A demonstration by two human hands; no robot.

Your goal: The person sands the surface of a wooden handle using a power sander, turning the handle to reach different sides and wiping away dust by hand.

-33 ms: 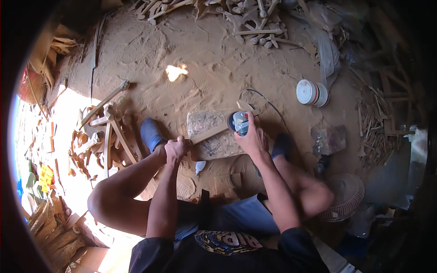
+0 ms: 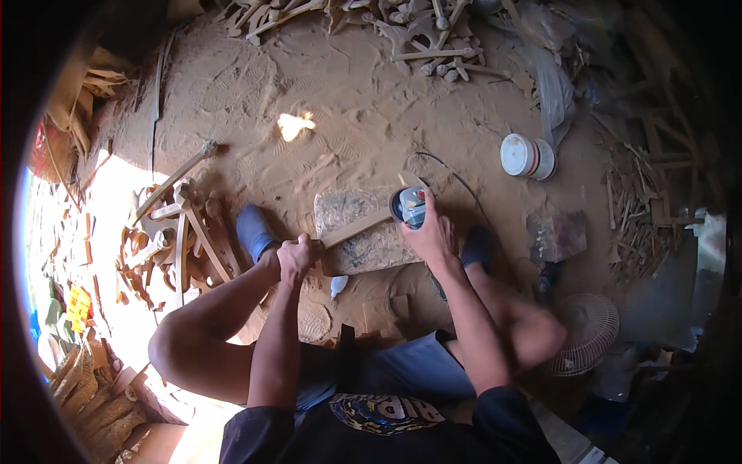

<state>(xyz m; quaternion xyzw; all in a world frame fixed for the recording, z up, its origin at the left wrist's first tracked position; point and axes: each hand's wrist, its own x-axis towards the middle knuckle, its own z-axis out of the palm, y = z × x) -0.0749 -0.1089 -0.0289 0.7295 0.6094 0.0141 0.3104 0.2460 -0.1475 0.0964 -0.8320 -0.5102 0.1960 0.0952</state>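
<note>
I sit on a sawdust-covered floor with a flat worn block (image 2: 363,243) between my feet. A narrow wooden strip (image 2: 357,226) lies slanted across the block. My left hand (image 2: 297,253) grips the strip's near end at the block's left edge. My right hand (image 2: 430,232) holds a small angle grinder (image 2: 408,206) at the strip's far end, on the block's upper right corner. The grinder's dark cable (image 2: 452,172) loops away over the floor behind it. My blue shoes (image 2: 253,230) (image 2: 475,246) rest on either side of the block.
Carved wooden pieces are piled at my left (image 2: 182,232) and along the far side (image 2: 421,35). A white lidded tub (image 2: 527,156), a small grey block (image 2: 556,234), thin sticks (image 2: 641,209) and a floor fan (image 2: 585,334) stand at my right. A small white bottle (image 2: 338,286) lies by my knee.
</note>
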